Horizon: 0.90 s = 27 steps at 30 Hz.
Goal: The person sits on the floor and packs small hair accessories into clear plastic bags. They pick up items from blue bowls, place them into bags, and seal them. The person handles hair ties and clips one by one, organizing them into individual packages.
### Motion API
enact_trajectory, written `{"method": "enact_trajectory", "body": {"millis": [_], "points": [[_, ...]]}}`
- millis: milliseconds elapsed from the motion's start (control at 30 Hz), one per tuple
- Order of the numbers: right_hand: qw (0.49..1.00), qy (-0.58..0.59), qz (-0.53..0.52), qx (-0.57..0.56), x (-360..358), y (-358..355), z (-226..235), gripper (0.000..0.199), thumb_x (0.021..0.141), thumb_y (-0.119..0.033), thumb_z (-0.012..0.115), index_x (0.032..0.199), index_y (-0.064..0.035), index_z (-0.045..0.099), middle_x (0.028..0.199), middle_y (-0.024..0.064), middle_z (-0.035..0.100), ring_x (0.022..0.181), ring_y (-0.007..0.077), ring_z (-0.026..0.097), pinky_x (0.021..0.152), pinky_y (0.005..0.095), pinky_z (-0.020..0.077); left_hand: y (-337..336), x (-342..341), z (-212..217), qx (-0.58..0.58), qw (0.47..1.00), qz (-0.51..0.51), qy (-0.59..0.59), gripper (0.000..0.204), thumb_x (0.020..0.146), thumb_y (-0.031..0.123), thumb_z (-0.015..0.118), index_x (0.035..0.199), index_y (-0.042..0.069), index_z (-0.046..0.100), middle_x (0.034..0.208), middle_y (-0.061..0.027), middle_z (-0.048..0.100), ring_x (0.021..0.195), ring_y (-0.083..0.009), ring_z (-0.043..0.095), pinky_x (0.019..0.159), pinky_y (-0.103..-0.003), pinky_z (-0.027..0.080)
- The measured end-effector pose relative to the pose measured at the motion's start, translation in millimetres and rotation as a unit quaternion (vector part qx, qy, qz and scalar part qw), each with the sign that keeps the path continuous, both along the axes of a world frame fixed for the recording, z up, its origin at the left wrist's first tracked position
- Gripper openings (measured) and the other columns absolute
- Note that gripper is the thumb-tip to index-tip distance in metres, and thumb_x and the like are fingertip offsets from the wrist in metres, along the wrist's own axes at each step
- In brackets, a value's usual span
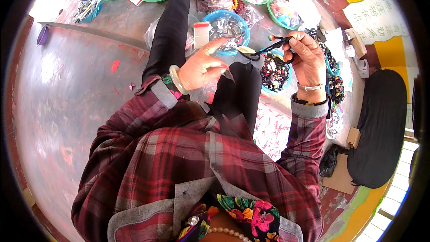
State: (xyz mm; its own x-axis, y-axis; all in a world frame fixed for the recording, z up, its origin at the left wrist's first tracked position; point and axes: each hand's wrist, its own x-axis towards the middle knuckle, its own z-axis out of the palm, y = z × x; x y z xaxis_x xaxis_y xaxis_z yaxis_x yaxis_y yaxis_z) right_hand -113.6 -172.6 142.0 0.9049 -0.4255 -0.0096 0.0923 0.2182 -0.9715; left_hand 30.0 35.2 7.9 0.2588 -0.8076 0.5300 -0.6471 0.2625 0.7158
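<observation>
Right hand (307,56): grip pinched shut on black cord (278,44). Left hand (199,68): half-curled, index out near blue basket (247,32); can't tell if holding.

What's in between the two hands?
In the head view, a black cord reaches from the right hand toward the left hand, with a pale piece near its far end.

Your left hand (200,70) is turned toward the right, its index finger (215,46) stretched out and the elbow bent; your right hand (306,58) is held well apart from it, with the fingers (301,48) pinched together
</observation>
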Motion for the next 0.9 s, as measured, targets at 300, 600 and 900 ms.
{"method": "enact_trajectory", "body": {"millis": [300,600,900], "points": [[0.999,0.011,0.044,0.011,-0.7,27.0,5.6,0.007,0.083,-0.008,0.059,0.085,-0.0017,0.060,0.073,0.0056,0.061,0.060,0.0107,0.054,0.055,0.0208,0.0433,-6.7,-17.7,6.9,-0.027,0.999,-0.035,-0.019,0.006,0.077,0.005,0.060,0.082,0.001,0.062,0.119,-0.0156,0.047,0.110,-0.0306,0.047,0.091,-0.037,0.039],[0.999,0.000,0.033,0.042,-14.4,24.5,-3.6,0.007,0.083,-0.007,0.058,0.087,-0.0012,0.060,0.072,0.0065,0.061,0.059,0.0111,0.053,0.056,0.0220,0.0431,-2.9,-27.8,0.6,-0.019,0.999,-0.013,0.035,0.007,0.080,0.004,0.059,0.086,0.001,0.060,0.100,-0.0115,0.056,0.082,-0.0237,0.058,0.072,-0.030,0.047],[0.986,-0.099,-0.075,0.111,-36.8,10.4,-29.8,0.009,0.083,-0.006,0.057,0.091,-0.0007,0.057,0.075,0.0091,0.058,0.058,0.0145,0.052,0.054,0.0245,0.0429,5.0,-23.5,0.1,-0.052,0.998,0.028,-0.034,0.010,0.076,0.001,0.061,0.086,0.001,0.059,0.096,-0.0115,0.057,0.081,-0.0243,0.059,0.070,-0.030,0.048]]}}
